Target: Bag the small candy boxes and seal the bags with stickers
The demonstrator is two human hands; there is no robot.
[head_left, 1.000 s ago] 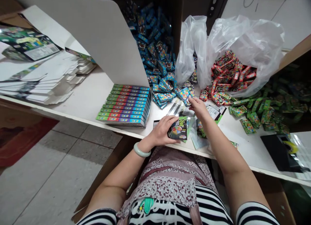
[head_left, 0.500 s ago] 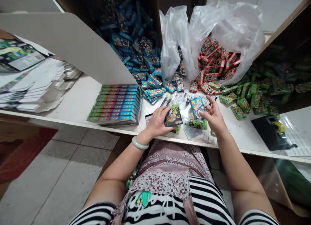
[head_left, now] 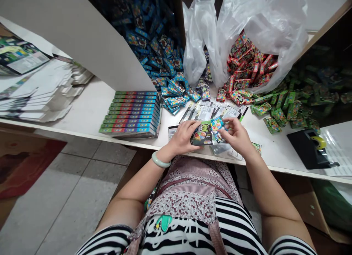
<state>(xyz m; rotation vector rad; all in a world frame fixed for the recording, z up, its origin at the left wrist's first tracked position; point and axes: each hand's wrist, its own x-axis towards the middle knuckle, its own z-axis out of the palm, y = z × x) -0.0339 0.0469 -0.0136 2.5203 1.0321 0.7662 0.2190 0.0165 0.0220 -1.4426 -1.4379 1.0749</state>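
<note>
Only the head view to go on. We're looking down at both hands, about the middle of the near edge of the white bench [head_left: 90,108].

Our left hand [head_left: 183,137] pinches the green pouch [head_left: 202,134] by its left end, thumb on top and fingers tucked under. The pouch lies roughly flat, just above the bench edge. Its long axis runs left to right along that edge, so the free end faces our right hand [head_left: 237,137].

That hand has a small blue packet [head_left: 217,124] nipped between thumb and fingertips. The packet sits right at the pouch's right end, touching or overlapping it. Honestly we can't tell whether any of it is already inside.

So the bit that matters: the packet is to the right of the pouch, pretty much in line with its long axis. The right hand is the nearer one to that end.

Around them:
- a fan of empty pouches [head_left: 209,110] just behind the hands
- a stack of flat boxes [head_left: 132,113] to the left
- a heap of blue packets [head_left: 162,53] at the back
- red packets [head_left: 247,64] spilling out of a clear plastic bag [head_left: 275,24]
- green packets [head_left: 286,108] toward the right
- a tape dispenser [head_left: 310,148] by the near edge, toward the right end
</note>
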